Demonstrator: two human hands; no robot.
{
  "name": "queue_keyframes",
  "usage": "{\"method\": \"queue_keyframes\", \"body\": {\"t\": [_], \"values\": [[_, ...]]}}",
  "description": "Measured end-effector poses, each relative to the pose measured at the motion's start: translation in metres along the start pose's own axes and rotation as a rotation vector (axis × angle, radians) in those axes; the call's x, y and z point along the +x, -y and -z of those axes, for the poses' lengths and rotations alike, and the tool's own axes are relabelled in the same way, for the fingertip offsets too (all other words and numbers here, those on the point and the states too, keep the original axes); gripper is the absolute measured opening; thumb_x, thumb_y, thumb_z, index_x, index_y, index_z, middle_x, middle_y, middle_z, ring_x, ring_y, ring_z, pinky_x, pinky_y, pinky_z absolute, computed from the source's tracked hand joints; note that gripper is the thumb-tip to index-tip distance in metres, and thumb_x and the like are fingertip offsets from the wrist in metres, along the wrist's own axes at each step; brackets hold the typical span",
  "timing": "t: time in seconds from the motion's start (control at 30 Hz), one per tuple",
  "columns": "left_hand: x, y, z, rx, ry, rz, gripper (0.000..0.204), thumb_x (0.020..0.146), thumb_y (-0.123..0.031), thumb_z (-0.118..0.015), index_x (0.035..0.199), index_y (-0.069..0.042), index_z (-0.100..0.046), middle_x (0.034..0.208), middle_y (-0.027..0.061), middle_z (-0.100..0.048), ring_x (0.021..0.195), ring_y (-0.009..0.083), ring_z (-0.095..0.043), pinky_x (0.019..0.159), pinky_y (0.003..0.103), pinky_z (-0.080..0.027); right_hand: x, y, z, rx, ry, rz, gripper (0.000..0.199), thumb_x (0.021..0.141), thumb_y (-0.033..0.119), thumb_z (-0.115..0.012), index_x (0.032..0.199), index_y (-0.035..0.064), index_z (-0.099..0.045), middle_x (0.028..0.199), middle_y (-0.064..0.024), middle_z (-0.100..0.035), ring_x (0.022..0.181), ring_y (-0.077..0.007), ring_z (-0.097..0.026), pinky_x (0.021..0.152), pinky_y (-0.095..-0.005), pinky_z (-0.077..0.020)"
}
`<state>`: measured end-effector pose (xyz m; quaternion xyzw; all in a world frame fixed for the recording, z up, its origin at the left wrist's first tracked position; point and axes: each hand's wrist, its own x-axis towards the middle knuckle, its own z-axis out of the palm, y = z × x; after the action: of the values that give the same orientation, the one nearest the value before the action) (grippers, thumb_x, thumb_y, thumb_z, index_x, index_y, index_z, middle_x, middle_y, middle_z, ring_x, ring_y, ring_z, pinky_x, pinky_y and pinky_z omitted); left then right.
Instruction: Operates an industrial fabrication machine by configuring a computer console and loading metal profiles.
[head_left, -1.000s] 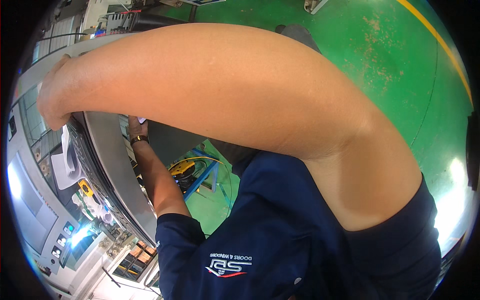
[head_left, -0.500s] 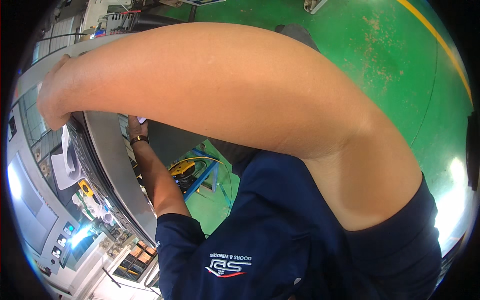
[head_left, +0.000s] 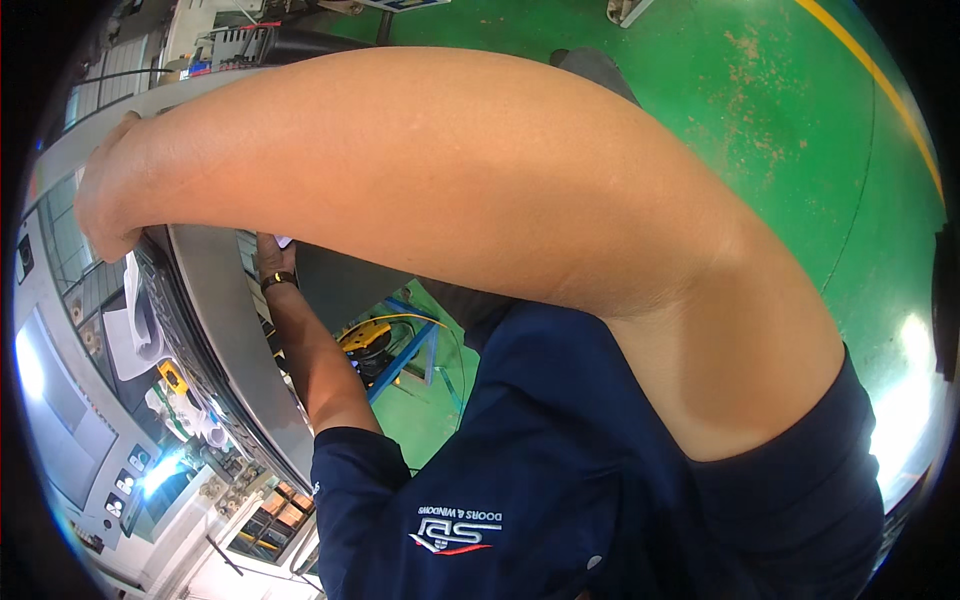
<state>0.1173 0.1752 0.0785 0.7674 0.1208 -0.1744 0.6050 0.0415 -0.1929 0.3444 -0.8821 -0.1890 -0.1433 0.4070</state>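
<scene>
My right arm stretches across the view to the left, bent at the elbow. My right hand (head_left: pixel 108 195) is at the far left, against the grey metal frame (head_left: pixel 220 310) of a machine; its fingers bend away from view, and what they touch is hidden. Below that forearm, my left hand (head_left: pixel 276 257) is partly covered by it, with a dark-strapped watch (head_left: pixel 278 279) on the wrist. Its fingers look curled beside a small pale, light-purple thing (head_left: pixel 284 241), too little of which shows to name. A dark grey flat panel (head_left: pixel 340 278) lies just right of this hand.
A control panel with a screen (head_left: pixel 65 410) and knobs stands at the left edge. Papers (head_left: pixel 135 335) and a yellow tape-measure-like tool (head_left: pixel 172 377) lie beyond the frame. A blue stand (head_left: pixel 400 358) and a yellow-and-black device (head_left: pixel 367 338) with a hose are on the green floor (head_left: pixel 780 130).
</scene>
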Motion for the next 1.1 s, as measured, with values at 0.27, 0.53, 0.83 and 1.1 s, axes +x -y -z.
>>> {"method": "queue_keyframes", "body": {"t": [0.27, 0.53, 0.83, 1.1], "values": [[0.002, 0.000, 0.008, -0.081, 0.126, 0.002, 0.044, 0.097, -0.043, -0.068, 0.127, -0.012, -0.062, 0.118, 0.0012, -0.068, 0.109, 0.0197, -0.066, 0.097, 0.040, -0.052, -0.002, 0.003, 0.001, -0.025, 0.008, -0.009, 0.044, 0.085, 0.019, -0.062, 0.128, 0.0183, -0.072, 0.120, -0.0067, -0.071, 0.116, -0.0329, -0.062, 0.089, -0.0584, -0.0399], [0.002, -0.002, -0.002, -0.065, 0.123, -0.059, 0.051, 0.099, -0.047, -0.066, 0.134, -0.011, -0.057, 0.124, 0.0022, -0.067, 0.114, 0.0195, -0.065, 0.100, 0.042, -0.053, -0.007, 0.001, 0.005, -0.002, 0.025, 0.004, 0.044, 0.084, 0.019, -0.061, 0.126, 0.0151, -0.073, 0.116, -0.0087, -0.071, 0.113, -0.0330, -0.062, 0.090, -0.0577, -0.0390], [-0.009, -0.014, -0.026, -0.130, 0.112, -0.083, 0.061, 0.095, -0.053, -0.071, 0.138, -0.012, -0.056, 0.126, 0.0038, -0.066, 0.117, 0.0218, -0.064, 0.102, 0.042, -0.052, 0.008, -0.005, 0.005, 0.082, 0.125, -0.026, 0.072, 0.069, 0.017, -0.077, 0.139, 0.0077, -0.064, 0.144, -0.0195, -0.057, 0.138, -0.0502, -0.043, 0.099, -0.0668, -0.0329], [-0.004, -0.010, 0.021, 0.015, 0.185, -0.196, 0.066, 0.090, -0.060, -0.073, 0.136, -0.013, -0.059, 0.125, 0.0015, -0.066, 0.113, 0.0202, -0.064, 0.098, 0.040, -0.051, 0.008, 0.010, 0.002, -0.039, 0.072, 0.007, 0.049, 0.082, 0.022, -0.062, 0.130, 0.0156, -0.072, 0.125, -0.0085, -0.070, 0.119, -0.0369, -0.061, 0.091, -0.0651, -0.0414]]}}
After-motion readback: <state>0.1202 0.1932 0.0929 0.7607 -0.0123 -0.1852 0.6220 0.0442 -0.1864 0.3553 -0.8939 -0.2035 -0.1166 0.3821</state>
